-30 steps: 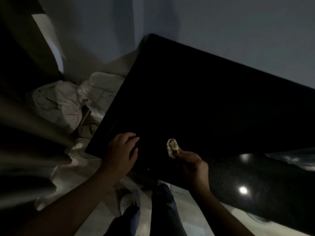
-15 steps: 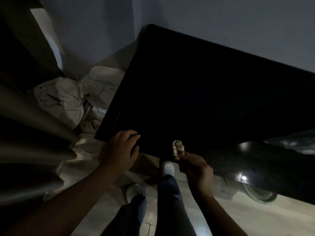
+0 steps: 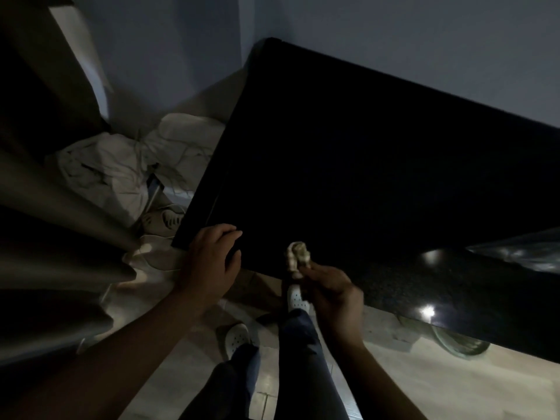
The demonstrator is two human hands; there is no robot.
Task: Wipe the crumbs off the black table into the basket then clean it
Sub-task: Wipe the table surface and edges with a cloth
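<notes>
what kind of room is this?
Likely a dim room in a home: black table against a plain wall, curtain folds at left, crumpled white fabric heaped on the floor.

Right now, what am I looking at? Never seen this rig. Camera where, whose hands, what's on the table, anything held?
No machine here: a person's two bare hands, filmed by one wide-angle camera worn on the head, looking down. The left hand rests on the near left corner of the black table. The right hand pinches a small pale crumpled wad, cloth or tissue, at the table's near edge. The tabletop is too dark to make out crumbs. A round object sits on the floor under the table's right side; whether it is the basket I cannot tell. Crumpled pale sheets lie on the floor to the left.
</notes>
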